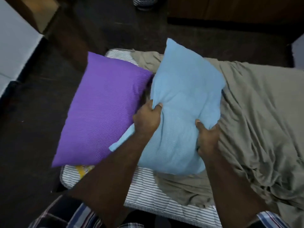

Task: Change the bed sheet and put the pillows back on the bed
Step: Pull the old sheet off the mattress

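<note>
Striped mattress bed (144, 193); rumpled olive-grey cotton sheet (256, 112) across its right side, limp. Purple ribbed pillow (102, 109), left end. Light-blue soft pillow (182, 96), light, compressible: left hand (146, 117) and right hand (207, 137) each clench bunched fabric at its near side.

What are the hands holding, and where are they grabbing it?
Both hands hold the blue pillow. The left hand bunches its left side; the right hand grips its right edge, lower down.
</note>
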Demonstrator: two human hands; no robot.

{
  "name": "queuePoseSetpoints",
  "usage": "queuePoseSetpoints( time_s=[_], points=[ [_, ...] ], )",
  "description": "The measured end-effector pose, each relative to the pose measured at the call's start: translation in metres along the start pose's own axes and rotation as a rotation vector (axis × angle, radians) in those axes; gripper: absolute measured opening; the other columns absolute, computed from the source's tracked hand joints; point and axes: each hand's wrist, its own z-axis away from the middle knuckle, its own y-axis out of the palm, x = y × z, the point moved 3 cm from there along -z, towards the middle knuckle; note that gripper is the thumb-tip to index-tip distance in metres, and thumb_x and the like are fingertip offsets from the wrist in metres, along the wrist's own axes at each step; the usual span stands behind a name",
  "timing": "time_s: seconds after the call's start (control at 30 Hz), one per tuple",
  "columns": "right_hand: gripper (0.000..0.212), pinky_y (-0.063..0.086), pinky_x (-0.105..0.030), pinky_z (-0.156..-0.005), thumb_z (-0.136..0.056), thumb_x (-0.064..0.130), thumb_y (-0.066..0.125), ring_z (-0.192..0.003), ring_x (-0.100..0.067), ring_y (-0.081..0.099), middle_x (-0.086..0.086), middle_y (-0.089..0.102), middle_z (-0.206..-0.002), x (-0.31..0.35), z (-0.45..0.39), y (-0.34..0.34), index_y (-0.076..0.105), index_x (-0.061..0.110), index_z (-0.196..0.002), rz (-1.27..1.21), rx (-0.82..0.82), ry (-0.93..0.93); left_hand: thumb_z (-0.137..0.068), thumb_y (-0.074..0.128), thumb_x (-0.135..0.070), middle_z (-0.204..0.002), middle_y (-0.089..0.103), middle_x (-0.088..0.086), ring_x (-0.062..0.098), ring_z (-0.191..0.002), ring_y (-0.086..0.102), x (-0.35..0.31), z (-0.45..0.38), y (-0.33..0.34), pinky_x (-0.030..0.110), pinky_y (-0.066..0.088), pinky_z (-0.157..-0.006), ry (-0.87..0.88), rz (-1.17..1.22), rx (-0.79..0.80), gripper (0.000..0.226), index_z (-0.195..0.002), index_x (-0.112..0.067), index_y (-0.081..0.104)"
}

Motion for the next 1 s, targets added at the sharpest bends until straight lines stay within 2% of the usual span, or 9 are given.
queuePoseSetpoints(
  time_s=[0.13,0.23,0.33,0.4,0.5,0.6,0.73,0.87,1.0],
  points=[
    [0.053,0.049,-0.041,-0.106,-0.085,0.014,0.077,-0.113,-0.015,0.065,0.000,0.067,-0.127,0.005,0.038,0.094,0.057,0.009,-0.135,0.007,0.184,-0.005,-0.083,0.053,-0.057,-0.114,0.073,0.004,0.031,-0.110,0.064,0.029,-0.020,-0.101,0.044,0.048,-0.100,-0.007,-0.018,-0.177,0.051,-0.118,-0.023,0.069],
    [0.052,0.046,-0.039,-0.108,-0.088,0.013,0.074,-0.117,-0.017,0.062,-0.003,0.064,-0.131,0.007,0.078,0.163,0.054,0.007,-0.136,0.066,0.310,-0.052,-0.076,0.050,-0.062,-0.111,0.074,0.006,0.031,-0.108,0.066,0.060,-0.034,-0.174,0.045,0.050,-0.098,-0.044,0.001,-0.307,0.061,-0.117,-0.022,0.071],
    [0.054,0.042,-0.035,-0.112,-0.090,0.021,0.072,-0.123,-0.016,0.057,0.000,0.060,-0.135,-0.002,0.112,0.218,0.050,0.012,-0.139,0.203,0.466,-0.130,-0.085,0.053,-0.053,-0.117,0.071,0.011,0.034,-0.113,0.063,0.099,-0.051,-0.234,0.046,0.048,-0.100,-0.119,-0.047,-0.375,0.052,-0.119,-0.018,0.068],
    [0.065,0.039,-0.031,-0.112,-0.090,0.033,0.072,-0.128,-0.017,0.054,0.001,0.057,-0.140,-0.021,0.125,0.244,0.044,0.015,-0.145,0.368,0.607,-0.123,-0.092,0.052,-0.053,-0.128,0.063,0.016,0.038,-0.122,0.056,0.137,-0.065,-0.257,0.050,0.044,-0.106,-0.240,-0.156,-0.339,0.053,-0.129,-0.016,0.061],
    [0.088,0.038,-0.034,-0.114,-0.080,0.059,0.072,-0.133,-0.016,0.052,0.005,0.054,-0.144,-0.052,0.139,0.268,0.034,0.023,-0.151,0.531,0.805,-0.034,-0.095,0.044,-0.064,-0.152,0.036,0.024,0.044,-0.140,0.035,0.195,-0.073,-0.261,0.057,0.027,-0.117,-0.445,-0.329,-0.142,0.078,-0.155,-0.018,0.029],
    [0.090,0.037,-0.032,-0.114,-0.083,0.054,0.074,-0.136,-0.017,0.048,0.004,0.049,-0.149,-0.063,0.141,0.276,0.029,0.021,-0.153,0.611,0.829,-0.017,-0.095,0.037,-0.070,-0.163,0.017,0.019,0.040,-0.149,0.021,0.220,-0.068,-0.249,0.060,0.016,-0.120,-0.470,-0.358,-0.098,0.085,-0.160,-0.020,0.014],
    [0.094,0.038,-0.035,-0.114,-0.081,0.058,0.074,-0.135,-0.014,0.048,0.008,0.047,-0.150,-0.056,0.131,0.263,0.027,0.025,-0.156,0.555,0.749,0.027,-0.097,0.040,-0.064,-0.165,0.017,0.015,0.034,-0.151,0.019,0.201,-0.059,-0.242,0.062,0.010,-0.118,-0.289,-0.465,-0.307,0.081,-0.159,-0.016,0.018],
    [0.091,0.043,-0.039,-0.112,-0.078,0.065,0.072,-0.129,-0.014,0.054,0.010,0.054,-0.144,-0.053,0.118,0.238,0.035,0.028,-0.152,0.561,0.734,0.039,-0.098,0.045,-0.038,-0.158,0.034,0.013,0.030,-0.147,0.031,0.170,-0.057,-0.220,0.062,0.016,-0.118,0.145,-0.635,-0.470,0.063,-0.155,-0.014,0.032],
    [0.068,0.043,-0.039,-0.111,-0.087,0.061,0.064,-0.124,-0.009,0.058,0.011,0.061,-0.137,-0.051,0.112,0.223,0.046,0.029,-0.144,0.503,0.790,0.029,-0.095,0.050,-0.030,-0.153,0.046,0.009,0.030,-0.146,0.035,0.134,-0.043,-0.171,0.060,0.019,-0.119,0.531,-0.715,-0.387,0.053,-0.146,-0.014,0.049]
  ],
)
